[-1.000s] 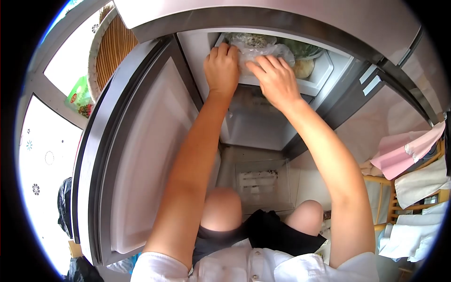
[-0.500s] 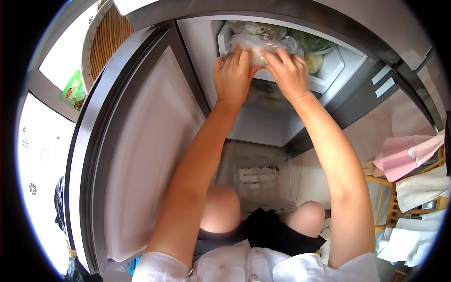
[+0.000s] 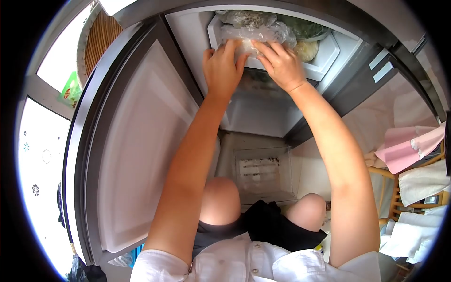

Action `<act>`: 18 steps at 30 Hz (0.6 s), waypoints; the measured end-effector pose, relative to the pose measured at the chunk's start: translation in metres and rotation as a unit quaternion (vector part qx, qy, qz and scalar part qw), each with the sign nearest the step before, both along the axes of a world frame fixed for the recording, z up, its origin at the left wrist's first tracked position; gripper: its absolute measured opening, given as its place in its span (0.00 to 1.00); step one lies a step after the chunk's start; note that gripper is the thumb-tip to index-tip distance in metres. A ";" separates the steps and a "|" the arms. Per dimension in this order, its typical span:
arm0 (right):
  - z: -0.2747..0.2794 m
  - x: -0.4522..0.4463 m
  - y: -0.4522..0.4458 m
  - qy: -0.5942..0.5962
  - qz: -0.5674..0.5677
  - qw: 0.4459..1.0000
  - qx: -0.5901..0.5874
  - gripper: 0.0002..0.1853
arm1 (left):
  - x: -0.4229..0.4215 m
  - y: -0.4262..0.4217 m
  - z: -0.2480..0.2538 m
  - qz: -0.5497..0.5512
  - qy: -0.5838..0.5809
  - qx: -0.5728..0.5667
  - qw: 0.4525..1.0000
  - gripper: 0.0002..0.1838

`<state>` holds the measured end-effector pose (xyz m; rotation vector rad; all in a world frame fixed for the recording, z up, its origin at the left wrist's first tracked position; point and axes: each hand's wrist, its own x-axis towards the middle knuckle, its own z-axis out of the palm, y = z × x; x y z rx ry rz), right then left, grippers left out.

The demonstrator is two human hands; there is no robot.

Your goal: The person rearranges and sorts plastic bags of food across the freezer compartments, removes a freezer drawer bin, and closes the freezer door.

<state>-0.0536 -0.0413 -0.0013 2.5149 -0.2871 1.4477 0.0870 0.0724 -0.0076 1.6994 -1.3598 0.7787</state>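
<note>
A clear plastic bag (image 3: 256, 34) with whitish contents lies at the front of a pulled-out white drawer (image 3: 324, 70) in the fridge. My left hand (image 3: 221, 70) grips the bag's near left side, fingers bent over it. From the right, my right hand (image 3: 282, 68) pinches the same bag, its fingertips close to those of the left. Behind it sits another clear bag (image 3: 248, 19) with brownish contents. To the right are a dark green bagged item (image 3: 305, 28) and a pale yellow bundle (image 3: 307, 50).
The fridge door (image 3: 141, 141) stands wide open on the left. Below the drawer is a grey compartment front (image 3: 258, 113). A clear bin (image 3: 263, 174) rests on the floor between door and knees. Cloths hang on a wooden rack (image 3: 394, 197) at right.
The camera view has shifted slightly, so the drawer and hands sit a little further left and higher. Both hands stay on the plastic bag, and the right fingers have shifted slightly over it.
</note>
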 end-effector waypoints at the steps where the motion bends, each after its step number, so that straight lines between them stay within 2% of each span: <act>1: -0.001 0.001 -0.002 0.004 0.010 1.000 0.022 0.22 | 0.003 -0.004 0.002 0.008 0.010 0.013 1.000 0.16; 6: 0.001 -0.008 0.015 0.057 0.020 0.985 0.159 0.29 | -0.001 0.000 0.004 0.000 0.088 0.087 0.992 0.21; 8: 0.010 -0.014 0.031 0.082 0.032 0.970 0.227 0.33 | -0.002 0.004 0.001 -0.045 0.075 0.029 0.996 0.22; 9: 0.010 -0.017 0.030 0.082 0.036 0.971 0.220 0.35 | -0.005 0.009 -0.002 -0.069 0.069 0.003 0.995 0.23; 12: 0.010 -0.032 0.025 0.057 0.055 0.984 0.157 0.32 | -0.023 0.022 0.001 -0.007 0.055 -0.006 0.998 0.26; 13: 0.012 -0.037 0.023 0.062 0.049 0.990 0.121 0.30 | -0.024 0.021 0.000 -0.008 0.050 -0.016 0.999 0.30; 16: 0.014 -0.047 0.023 0.079 -0.028 0.996 0.044 0.31 | -0.028 0.015 -0.001 -0.048 0.113 -0.087 0.989 0.32; 18: 0.021 -0.045 0.029 0.097 -0.058 0.993 0.032 0.32 | -0.029 0.011 0.003 -0.047 0.015 -0.069 0.996 0.31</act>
